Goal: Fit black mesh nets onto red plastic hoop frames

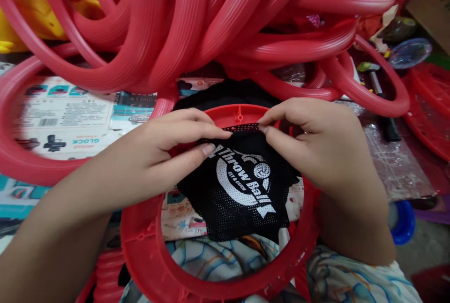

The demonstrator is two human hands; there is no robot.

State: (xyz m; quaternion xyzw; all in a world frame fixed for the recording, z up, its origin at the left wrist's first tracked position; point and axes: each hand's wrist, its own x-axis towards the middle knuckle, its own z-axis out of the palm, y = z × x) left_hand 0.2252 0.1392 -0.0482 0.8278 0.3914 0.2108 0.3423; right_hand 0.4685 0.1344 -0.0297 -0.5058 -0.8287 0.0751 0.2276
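Observation:
A black mesh cloth [242,214] with white "Throw Ball" print hangs inside a flat red plastic ring [144,237], which lies towards my lap. At the ring's far side, my left hand [183,143] pinches the cloth's upper edge between thumb and fingers. Close by on the right, my right hand [302,139] grips the same edge between thumb and forefinger. The stretch of mesh edge between the two hands lies along the ring's inner rim. Small pegs stand up on the ring's face. More black cloth [225,94] lies behind the ring.
Ribbed red hoops [197,26] are heaped across the back. Printed cardboard [70,120] lies under them at left. Yellow plastic parts [28,12] sit at the far left. At right are a black-handled tool [388,127], clear plastic wrap [397,167], more red rings [431,106] and a blue round object [404,223].

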